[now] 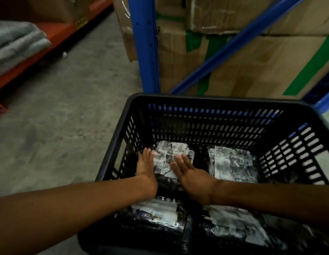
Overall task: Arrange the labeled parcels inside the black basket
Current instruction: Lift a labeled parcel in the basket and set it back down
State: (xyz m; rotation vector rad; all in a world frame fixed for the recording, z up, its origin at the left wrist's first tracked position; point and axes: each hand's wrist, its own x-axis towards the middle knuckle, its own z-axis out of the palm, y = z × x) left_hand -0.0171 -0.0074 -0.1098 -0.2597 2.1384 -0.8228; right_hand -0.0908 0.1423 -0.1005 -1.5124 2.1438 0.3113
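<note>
A black slotted plastic basket [206, 118] fills the lower right of the head view. Several dark plastic-wrapped parcels with white labels lie flat on its bottom. Both my hands rest on the far-left parcel [167, 153]. My left hand [146, 168] lies along that parcel's left edge, next to the basket wall, fingers straight. My right hand [189, 173] presses flat on the parcel's right half with fingers spread. Another parcel [233, 162] lies at the far right. Two more lie near me, one at the left [156, 216] and one at the right [235, 227], partly under my forearms.
The basket stands on a grey concrete floor [68, 107]. A blue rack post [145, 43] and a slanted blue brace [233, 43] rise behind it, with taped cardboard boxes [261, 61] beyond. An orange shelf beam [49, 37] with folded grey cloth [16, 43] is at the left.
</note>
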